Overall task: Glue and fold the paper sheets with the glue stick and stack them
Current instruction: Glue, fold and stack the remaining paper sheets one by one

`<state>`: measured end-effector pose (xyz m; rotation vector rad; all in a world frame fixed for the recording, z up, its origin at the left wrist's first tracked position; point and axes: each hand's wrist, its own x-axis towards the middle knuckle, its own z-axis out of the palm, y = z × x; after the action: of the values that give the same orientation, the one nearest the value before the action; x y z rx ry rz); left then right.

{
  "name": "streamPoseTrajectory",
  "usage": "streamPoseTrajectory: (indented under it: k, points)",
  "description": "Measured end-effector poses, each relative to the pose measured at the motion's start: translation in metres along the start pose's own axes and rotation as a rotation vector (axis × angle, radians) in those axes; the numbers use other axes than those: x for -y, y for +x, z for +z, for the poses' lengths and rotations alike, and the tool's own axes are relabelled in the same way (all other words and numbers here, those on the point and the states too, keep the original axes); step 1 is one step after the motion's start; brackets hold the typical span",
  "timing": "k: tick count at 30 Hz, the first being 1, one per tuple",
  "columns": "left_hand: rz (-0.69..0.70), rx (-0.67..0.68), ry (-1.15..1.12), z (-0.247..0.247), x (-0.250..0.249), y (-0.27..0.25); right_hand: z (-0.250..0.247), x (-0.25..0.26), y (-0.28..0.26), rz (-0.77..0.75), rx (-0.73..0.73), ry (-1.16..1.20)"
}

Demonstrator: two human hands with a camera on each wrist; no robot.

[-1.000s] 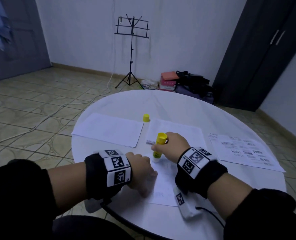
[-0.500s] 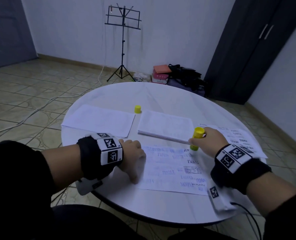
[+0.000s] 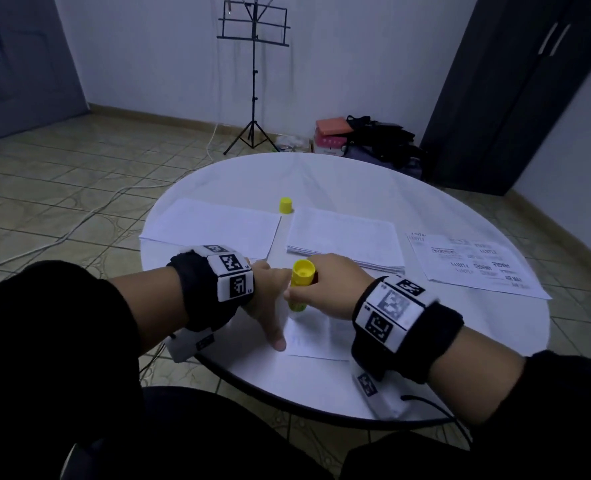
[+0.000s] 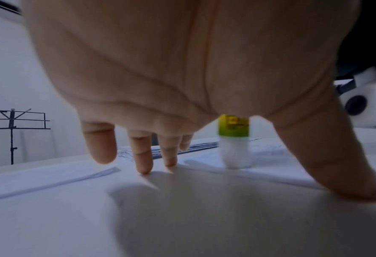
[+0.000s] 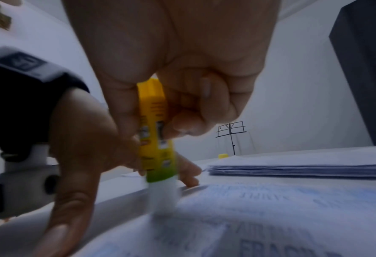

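My right hand (image 3: pixel 325 289) grips a yellow glue stick (image 3: pixel 300 284) upright, its white tip (image 5: pixel 163 200) pressed on a printed sheet (image 3: pixel 316 336) near the table's front edge. The stick also shows in the left wrist view as the glue stick (image 4: pixel 234 139). My left hand (image 3: pixel 269 306) lies with straight, spread fingers (image 4: pixel 141 153) pressing the sheet's left edge and the table beside it; the thumb (image 4: pixel 336 165) rests flat. Behind lie a stack of sheets (image 3: pixel 346 239), a second stack (image 3: pixel 211 226) to its left, and a printed sheet (image 3: pixel 474 265) at the right.
The glue stick's yellow cap (image 3: pixel 286 205) stands between the two stacks. The round white table (image 3: pixel 356 181) has its near rim just below my wrists. On the floor behind are a music stand (image 3: pixel 254 81), bags (image 3: pixel 377 136) and a dark wardrobe (image 3: pixel 515 91).
My right hand has swept the glue stick from the sheet's right end back to its left, close to my left hand. The left hand stays pressed on the sheet's left edge.
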<state>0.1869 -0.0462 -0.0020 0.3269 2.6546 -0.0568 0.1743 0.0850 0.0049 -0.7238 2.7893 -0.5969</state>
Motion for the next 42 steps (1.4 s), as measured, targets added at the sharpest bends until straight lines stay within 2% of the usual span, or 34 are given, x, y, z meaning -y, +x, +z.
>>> streamPoseTrajectory:
  k: [3, 6, 10, 17, 22, 25, 28, 32, 35, 38, 42]
  points:
    - [0.048, -0.007, 0.089, -0.001, -0.003, 0.003, -0.002, -0.001, -0.015, -0.056, 0.071, -0.036]
    - [-0.007, 0.033, 0.19, 0.002, -0.001, 0.015, -0.008, -0.009, -0.031, -0.052, 0.072, -0.062]
    - [-0.033, 0.091, 0.289, -0.001, -0.005, 0.025, -0.025, -0.035, -0.051, 0.048, 0.077, -0.041]
    - [0.005, 0.049, 0.342, -0.006, -0.019, 0.026, -0.053, -0.087, -0.071, 0.228, 0.092, -0.006]
    - [0.009, 0.084, 0.322, -0.01, -0.026, 0.033, -0.061, -0.103, -0.054, 0.341, -0.113, 0.06]
    - [0.015, 0.112, 0.364, -0.012, -0.029, 0.035, -0.061, -0.104, -0.048, 0.394, -0.133, 0.024]
    - [0.01, 0.128, 0.365, -0.012, -0.028, 0.036, -0.062, -0.104, -0.053, 0.4, -0.088, 0.049]
    - [0.0, 0.145, 0.356, -0.013, -0.028, 0.035, -0.067, -0.104, -0.071, 0.4, 0.047, 0.031]
    - [0.005, 0.14, 0.362, -0.013, -0.029, 0.036, -0.072, -0.107, -0.085, 0.417, 0.131, 0.103]
    - [0.007, 0.137, 0.355, -0.011, -0.027, 0.034, -0.076, -0.12, -0.09, 0.413, 0.067, 0.135]
    - [-0.005, 0.12, 0.335, -0.014, -0.024, 0.029, -0.073, -0.141, -0.082, 0.468, -0.155, 0.208]
